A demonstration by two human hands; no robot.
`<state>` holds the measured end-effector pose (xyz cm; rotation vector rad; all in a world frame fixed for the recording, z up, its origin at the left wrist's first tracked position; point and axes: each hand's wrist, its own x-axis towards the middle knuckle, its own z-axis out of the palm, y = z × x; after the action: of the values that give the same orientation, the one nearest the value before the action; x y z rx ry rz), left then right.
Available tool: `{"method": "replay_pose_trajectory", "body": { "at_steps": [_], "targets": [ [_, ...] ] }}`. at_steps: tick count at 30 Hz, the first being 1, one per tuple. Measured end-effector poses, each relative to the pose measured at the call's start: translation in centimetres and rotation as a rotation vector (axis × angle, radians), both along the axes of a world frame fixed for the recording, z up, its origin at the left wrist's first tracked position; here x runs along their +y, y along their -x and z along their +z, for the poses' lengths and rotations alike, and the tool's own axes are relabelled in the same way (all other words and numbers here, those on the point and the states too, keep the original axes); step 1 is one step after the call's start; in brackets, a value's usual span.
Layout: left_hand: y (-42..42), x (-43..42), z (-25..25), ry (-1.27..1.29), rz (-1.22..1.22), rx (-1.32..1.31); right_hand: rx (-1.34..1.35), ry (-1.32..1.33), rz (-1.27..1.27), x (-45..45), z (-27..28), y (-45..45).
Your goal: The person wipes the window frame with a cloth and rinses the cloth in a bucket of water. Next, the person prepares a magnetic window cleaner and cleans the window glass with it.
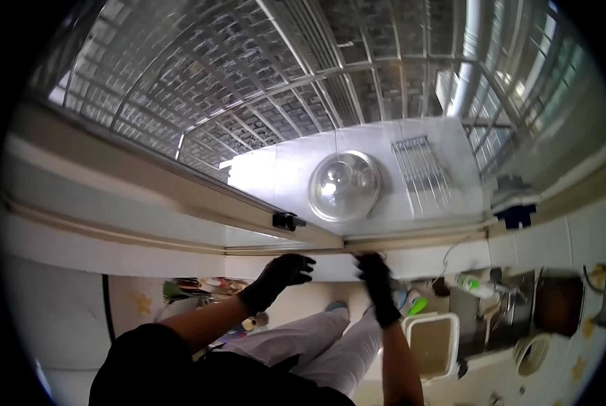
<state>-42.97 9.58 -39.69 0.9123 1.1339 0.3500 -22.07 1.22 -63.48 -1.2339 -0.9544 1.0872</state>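
Note:
Both hands wear black gloves and are raised in front of the window sill [330,268]. My left hand [286,274] is at the centre left, its fingers spread a little and bent toward the right, with nothing seen in it. My right hand [376,281] is to the right, just below the window track; its fingers are dark and blurred, so their grip is unclear. A black latch [288,220] sits on the window frame [181,198] above my left hand. Beyond the opening, a round metal lid or bowl [344,186] lies on a white ledge [292,172].
A wire rack [421,172] lies on the outer ledge, behind metal bars. At the lower right are a white basin [431,346], a green-labelled bottle [474,285], a faucet [511,302] and a sink. Assorted items [188,291] stand at the lower left.

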Motion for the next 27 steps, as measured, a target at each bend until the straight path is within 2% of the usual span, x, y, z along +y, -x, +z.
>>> {"method": "replay_pose_trajectory", "body": {
  "at_steps": [1,2,3,5,6,7,9,10,11,13,14,15,17,18,19,21,22,25,27],
  "targets": [
    [0.6,-0.8,2.1,0.01,-0.087,-0.019,0.044,0.065,-0.093,3.2,8.6,3.6],
    [0.8,-1.6,4.3,-0.018,-0.146,-0.014,-0.212,-0.141,-0.208,5.1,14.2,4.9],
    [1.4,-2.3,6.5,0.012,-0.177,0.009,-0.188,-0.01,-0.216,6.2,16.6,6.6],
    [2.7,-3.3,11.0,-0.218,-0.427,0.207,-0.449,-0.061,-0.42,8.5,16.3,9.5],
    [2.8,-3.5,13.5,-0.267,-0.539,0.361,-0.428,-0.046,-0.423,9.0,16.1,10.2],
    [3.6,-4.0,15.3,-0.224,-0.523,0.389,-0.41,-0.037,-0.421,9.3,16.1,10.9],
    [7.3,-4.7,15.1,-0.102,-0.405,0.254,-0.266,-0.012,-0.374,9.6,16.1,10.7],
    [8.9,-5.5,14.9,-0.058,-0.284,0.152,-0.297,-0.035,-0.346,9.3,16.9,9.7],
    [8.9,-5.6,15.3,-0.058,-0.288,0.149,-0.299,-0.034,-0.35,9.5,16.4,9.3],
    [8.3,-6.3,16.6,0.016,-0.31,0.268,-0.361,-0.124,-0.283,9.8,15.4,9.0],
    [7.2,-6.4,17.4,-0.043,-0.432,0.4,-0.349,-0.064,-0.258,9.9,15.8,8.8],
    [7.4,-6.4,16.4,-0.049,-0.433,0.398,-0.352,-0.07,-0.26,10.3,15.5,8.4],
    [8.3,-6.6,14.5,-0.147,-0.618,0.411,-0.471,-0.086,-0.053,10.9,14.8,8.1],
    [7.8,-6.6,14.5,-0.23,-0.732,0.515,-0.563,-0.11,-0.024,11.3,14.4,8.1],
    [7.9,-6.9,14.4,-0.226,-0.736,0.517,-0.559,-0.106,-0.026,11.2,14.1,8.1],
    [8.3,-7.2,14.1,-0.235,-0.632,0.339,-0.75,0.0,0.19,10.6,17.0,6.9],
    [8.5,-7.0,13.9,-0.238,-0.64,0.34,-0.749,0.001,0.182,10.8,16.4,7.1],
    [8.7,-7.2,14.0,-0.102,-0.589,0.402,-0.741,-0.068,0.243,10.2,15.3,8.1],
    [7.8,-7.3,15.0,-0.093,-0.564,0.371,-0.134,0.377,0.309,9.1,19.9,7.7]
  ]
}}
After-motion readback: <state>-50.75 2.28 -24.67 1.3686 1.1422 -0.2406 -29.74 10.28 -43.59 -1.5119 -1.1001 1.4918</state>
